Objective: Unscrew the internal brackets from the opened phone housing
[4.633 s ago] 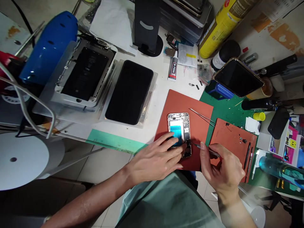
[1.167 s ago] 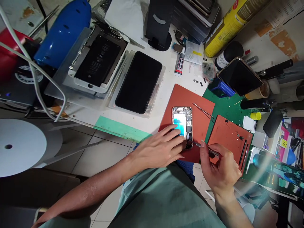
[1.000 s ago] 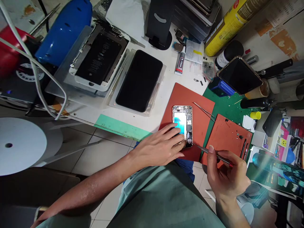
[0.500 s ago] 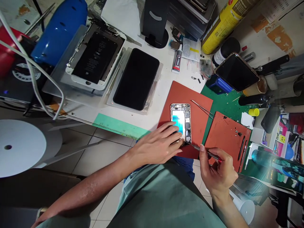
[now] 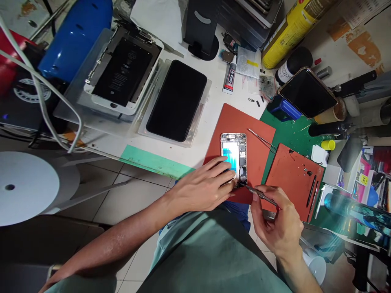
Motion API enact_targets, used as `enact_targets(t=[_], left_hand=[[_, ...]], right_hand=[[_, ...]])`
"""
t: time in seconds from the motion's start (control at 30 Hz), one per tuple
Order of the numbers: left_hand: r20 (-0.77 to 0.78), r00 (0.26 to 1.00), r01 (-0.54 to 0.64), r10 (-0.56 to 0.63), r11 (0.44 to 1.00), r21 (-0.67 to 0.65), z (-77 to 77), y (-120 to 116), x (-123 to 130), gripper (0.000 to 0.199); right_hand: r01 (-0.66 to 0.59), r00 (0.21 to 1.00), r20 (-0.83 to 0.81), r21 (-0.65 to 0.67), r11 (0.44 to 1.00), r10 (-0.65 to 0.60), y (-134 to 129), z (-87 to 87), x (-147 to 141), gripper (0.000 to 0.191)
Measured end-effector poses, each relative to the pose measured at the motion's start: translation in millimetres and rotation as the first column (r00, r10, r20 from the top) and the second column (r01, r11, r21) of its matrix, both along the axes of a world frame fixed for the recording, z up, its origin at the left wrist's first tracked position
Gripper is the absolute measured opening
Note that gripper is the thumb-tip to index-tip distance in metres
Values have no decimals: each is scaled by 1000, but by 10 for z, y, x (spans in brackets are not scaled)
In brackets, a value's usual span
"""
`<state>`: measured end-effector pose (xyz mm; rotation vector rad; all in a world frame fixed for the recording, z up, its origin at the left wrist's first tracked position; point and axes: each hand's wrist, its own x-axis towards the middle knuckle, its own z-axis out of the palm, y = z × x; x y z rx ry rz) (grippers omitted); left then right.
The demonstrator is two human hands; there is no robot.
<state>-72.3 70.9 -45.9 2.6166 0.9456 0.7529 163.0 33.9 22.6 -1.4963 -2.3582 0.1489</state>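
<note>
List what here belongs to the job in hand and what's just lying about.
In use: left hand resting on the open phone housing; right hand holding a metal pick to the housing's lower end.

Lying about: tweezers; B-7000 glue tube; black phone screen; yellow aerosol can.

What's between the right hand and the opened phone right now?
A precision screwdriver, held by the right hand, its tip at the phone's lower edge; head view.
</note>
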Motion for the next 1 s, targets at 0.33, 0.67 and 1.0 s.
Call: enact_targets(t=[0.33,0.67,1.0], left_hand=[[-13,1000,10,-11,1000,-26,3,12,2,18],[-29,999,20,-21,998,-53,2,18,-4,18],[-29,999,20,-21,999,-40,-21,21,-2,18]], right_hand=[[-22,999,37,18,1000,21,45,-12,-13,18],[-43,996,84,65,997,37,42,26,-31,14],[-41,996,85,190,981,25,56,-1,-56,21]])
